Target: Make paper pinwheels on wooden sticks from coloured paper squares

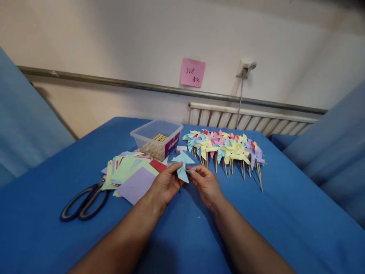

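A light blue paper pinwheel [183, 163] is held up between my two hands, over the blue-covered table. My left hand [168, 182] pinches its left side, with the thumb on top. On the other side, the thumb and fingers of my right hand [207, 184] grip a blade at the lower right. The pinwheel's centre shows between the hands; whether a stick or pin is on it I cannot tell. Behind it lies a small white box [181, 149].
Finished pinwheels [234, 151] on sticks lie in a pile at the back right. A clear plastic box [156, 139] holds wooden sticks. Coloured paper sheets [137, 184] and large scissors [85, 201] lie on the left. A radiator [251, 121] stands behind the table [285, 213].
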`<state>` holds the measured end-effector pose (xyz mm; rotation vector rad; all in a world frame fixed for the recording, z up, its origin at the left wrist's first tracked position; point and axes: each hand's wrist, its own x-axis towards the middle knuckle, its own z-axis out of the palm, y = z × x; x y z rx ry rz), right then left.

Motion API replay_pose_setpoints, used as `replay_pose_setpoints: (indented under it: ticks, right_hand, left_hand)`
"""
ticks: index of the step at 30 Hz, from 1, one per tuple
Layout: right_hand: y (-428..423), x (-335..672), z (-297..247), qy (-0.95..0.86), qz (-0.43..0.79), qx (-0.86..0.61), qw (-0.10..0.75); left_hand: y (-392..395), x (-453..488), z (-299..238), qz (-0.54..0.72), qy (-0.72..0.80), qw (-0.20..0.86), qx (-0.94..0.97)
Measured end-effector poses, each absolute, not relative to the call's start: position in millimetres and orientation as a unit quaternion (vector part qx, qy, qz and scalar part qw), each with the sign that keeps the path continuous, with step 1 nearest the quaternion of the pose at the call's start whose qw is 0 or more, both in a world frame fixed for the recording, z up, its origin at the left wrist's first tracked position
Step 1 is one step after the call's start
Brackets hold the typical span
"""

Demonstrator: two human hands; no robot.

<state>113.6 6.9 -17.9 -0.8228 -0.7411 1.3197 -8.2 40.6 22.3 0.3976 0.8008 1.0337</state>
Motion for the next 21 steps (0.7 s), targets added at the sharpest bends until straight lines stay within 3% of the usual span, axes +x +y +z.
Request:
replay_pose_setpoints:
  ticks: [8,16,21]
  right_hand:
    - [11.2,116.9,-15.9,-0.354,0.478,-0.391,0.702]
    - [9.2,120.8,-13.6,-0.410,0.458,-0.424,0.665]
    - [10.5,122.1,-17.0,-0.442,0.372,-0.434,0.691]
  left_hand:
    - [31.1,-3.5,23.1,0.496,0.414,0.711,0.278]
    - [36.8,-6.1,22.5,0.497,0.390,0.739,0.234]
    - [38.4,-7.7,26.4,0.500,0.361,0.764,0.189]
